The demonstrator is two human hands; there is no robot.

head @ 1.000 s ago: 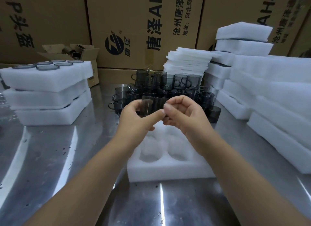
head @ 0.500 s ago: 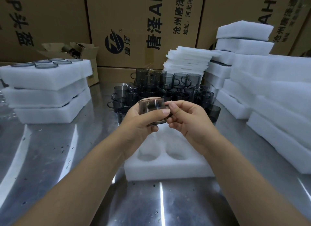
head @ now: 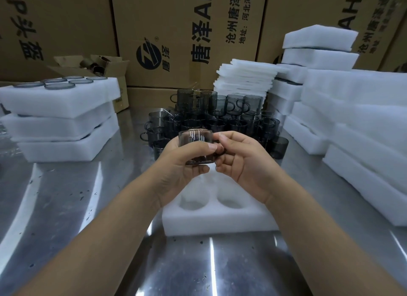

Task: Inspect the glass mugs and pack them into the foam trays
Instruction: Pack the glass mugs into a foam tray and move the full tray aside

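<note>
smoked glass mug (head: 196,141) upright above foam tray (head: 220,220) | left hand (head: 176,165) grips body | right hand (head: 246,161) pinches handle

Dim overhead light; long glare streaks on steel table (head: 66,207); foam stacks (head: 363,119) soft, overexposed; wide-angle bending at edges; slight overall blur

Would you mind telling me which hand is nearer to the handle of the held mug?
Right. The right hand has its fingers on the handle of the mug; the left hand grips the glass body on the side away from it.
</note>
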